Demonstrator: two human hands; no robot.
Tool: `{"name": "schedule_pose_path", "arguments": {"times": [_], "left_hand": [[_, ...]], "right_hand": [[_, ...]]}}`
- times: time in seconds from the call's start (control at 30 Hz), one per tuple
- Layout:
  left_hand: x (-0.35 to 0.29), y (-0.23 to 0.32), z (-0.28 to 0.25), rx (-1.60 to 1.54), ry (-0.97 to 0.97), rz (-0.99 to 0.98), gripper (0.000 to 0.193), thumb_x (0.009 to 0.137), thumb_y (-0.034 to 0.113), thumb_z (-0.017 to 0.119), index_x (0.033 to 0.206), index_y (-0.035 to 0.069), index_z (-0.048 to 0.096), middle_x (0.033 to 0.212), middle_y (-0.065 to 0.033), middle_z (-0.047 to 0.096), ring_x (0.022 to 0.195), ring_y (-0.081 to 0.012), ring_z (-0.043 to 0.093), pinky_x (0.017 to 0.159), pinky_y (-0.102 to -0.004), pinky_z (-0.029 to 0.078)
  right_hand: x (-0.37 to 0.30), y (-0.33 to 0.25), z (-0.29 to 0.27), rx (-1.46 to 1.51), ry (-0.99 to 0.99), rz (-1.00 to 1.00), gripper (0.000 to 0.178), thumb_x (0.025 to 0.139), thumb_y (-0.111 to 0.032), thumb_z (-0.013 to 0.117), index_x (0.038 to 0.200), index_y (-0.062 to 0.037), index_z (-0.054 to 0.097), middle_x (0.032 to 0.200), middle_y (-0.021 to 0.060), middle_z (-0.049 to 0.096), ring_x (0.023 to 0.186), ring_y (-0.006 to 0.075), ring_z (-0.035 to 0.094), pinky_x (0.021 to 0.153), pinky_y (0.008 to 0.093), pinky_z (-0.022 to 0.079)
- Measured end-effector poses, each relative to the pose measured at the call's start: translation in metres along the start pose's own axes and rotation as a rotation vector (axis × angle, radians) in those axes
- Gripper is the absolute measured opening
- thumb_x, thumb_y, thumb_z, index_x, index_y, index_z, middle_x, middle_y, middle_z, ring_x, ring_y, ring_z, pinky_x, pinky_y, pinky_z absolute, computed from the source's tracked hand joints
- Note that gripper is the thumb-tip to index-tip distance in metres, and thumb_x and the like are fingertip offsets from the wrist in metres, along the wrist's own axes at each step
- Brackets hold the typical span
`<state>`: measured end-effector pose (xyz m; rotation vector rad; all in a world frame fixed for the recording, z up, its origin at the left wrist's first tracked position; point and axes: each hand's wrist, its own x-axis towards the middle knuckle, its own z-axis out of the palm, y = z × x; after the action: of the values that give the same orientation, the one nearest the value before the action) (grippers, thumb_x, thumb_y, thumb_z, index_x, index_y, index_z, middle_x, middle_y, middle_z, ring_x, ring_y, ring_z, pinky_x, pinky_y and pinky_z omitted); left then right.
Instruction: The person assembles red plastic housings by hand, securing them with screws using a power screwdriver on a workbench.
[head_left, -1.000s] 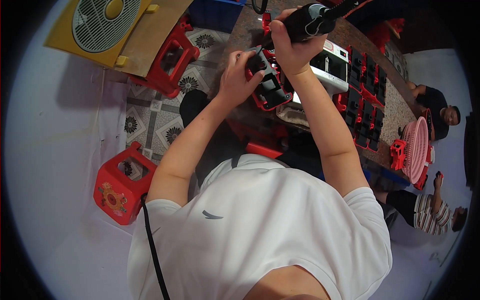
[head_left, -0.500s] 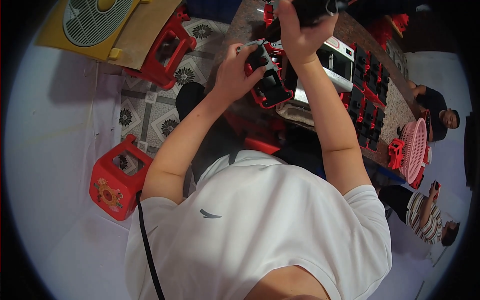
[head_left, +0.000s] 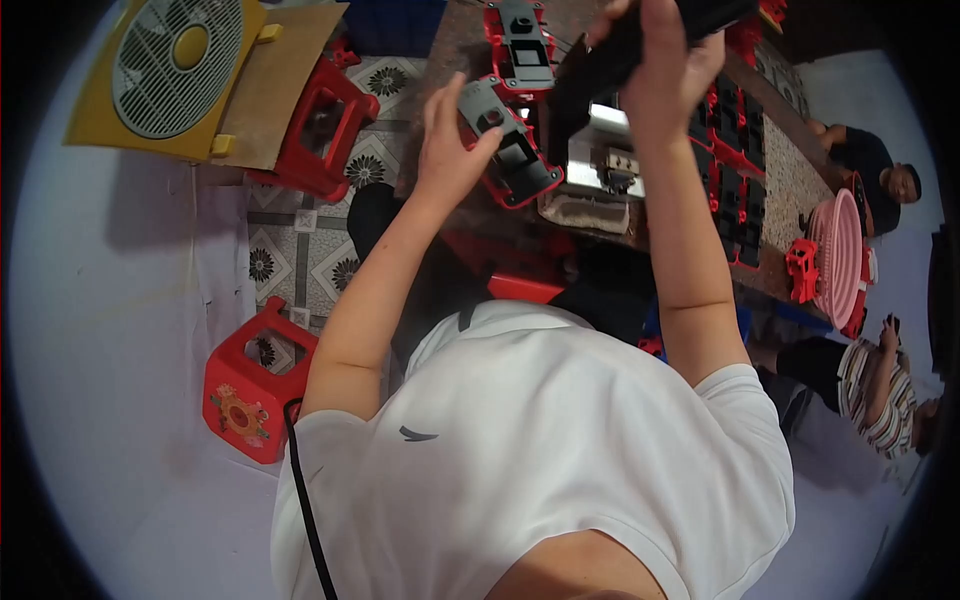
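My left hand (head_left: 450, 145) is at the left edge of a red plastic housing with a grey and black top (head_left: 515, 155) on the stone-topped table. Its thumb lies on the housing and its fingertips are at the far left corner, closed loosely about that edge. My right hand (head_left: 672, 75) is raised over the table, wrapped round a long black tool (head_left: 605, 80), smeared by motion, whose kind I cannot make out. The tool slants down to the left, its lower end beside the housing. A second similar housing (head_left: 522, 48) sits just beyond the first.
Partly hidden behind my right arm is a white machine (head_left: 600, 180). Rows of similar housings (head_left: 740, 165) cover the table farther right, before a pink basket (head_left: 840, 255). Two people are at the right. Red stools (head_left: 245, 390) and a yellow fan (head_left: 185, 70) stand left.
My right hand has shifted right with the black tool, which now slants across the table's middle. My left hand's grip on the housing has loosened, its fingers straighter. The second housing shows more fully.
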<state>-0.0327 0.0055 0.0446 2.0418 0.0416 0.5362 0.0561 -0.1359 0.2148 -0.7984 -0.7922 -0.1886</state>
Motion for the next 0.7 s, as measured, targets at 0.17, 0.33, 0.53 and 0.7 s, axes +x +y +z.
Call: {"name": "schedule_pose_path", "arguments": {"times": [0.17,0.33,0.53,0.7], "left_hand": [[-0.006,-0.016,0.013,-0.552,0.053,-0.385,0.089,0.078,0.019,0.075,0.145,-0.003,0.020,0.138,-0.0212,0.041,0.125,-0.0259,0.046,0.104,-0.0362,0.037],[-0.005,0.001,0.013,-0.569,-0.019,-0.387,0.056,0.082,0.015,0.070,0.126,0.003,0.038,0.119,-0.0121,0.053,0.110,-0.0209,0.053,0.095,-0.0330,0.043],[-0.006,-0.003,0.020,-0.573,-0.012,-0.370,0.053,0.083,0.015,0.068,0.125,0.002,0.038,0.120,-0.0123,0.051,0.111,-0.0208,0.052,0.097,-0.0335,0.041],[-0.006,0.004,0.018,-0.594,-0.026,-0.404,0.053,0.084,0.017,0.068,0.125,0.002,0.039,0.122,-0.0114,0.050,0.115,-0.0201,0.050,0.101,-0.0341,0.038]], "right_hand": [[-0.049,-0.068,-0.049,-0.550,-0.055,0.235,0.043,0.086,-0.017,0.072,0.114,0.0019,0.046,0.082,0.0118,0.062,0.067,0.0161,0.061,0.059,0.0271,0.050],[-0.082,-0.083,-0.080,-0.741,-0.044,-0.054,0.044,0.088,-0.022,0.068,0.116,0.0030,0.045,0.083,0.0156,0.061,0.068,0.0204,0.062,0.061,0.0322,0.053],[-0.102,-0.073,-0.081,-0.643,0.025,-0.100,0.049,0.088,-0.026,0.069,0.117,0.0033,0.042,0.085,0.0165,0.061,0.069,0.0204,0.062,0.062,0.0320,0.054],[-0.098,-0.070,-0.078,-0.714,0.004,-0.117,0.038,0.091,-0.019,0.064,0.114,0.0032,0.044,0.080,0.0133,0.062,0.065,0.0179,0.061,0.060,0.0305,0.053]]}}
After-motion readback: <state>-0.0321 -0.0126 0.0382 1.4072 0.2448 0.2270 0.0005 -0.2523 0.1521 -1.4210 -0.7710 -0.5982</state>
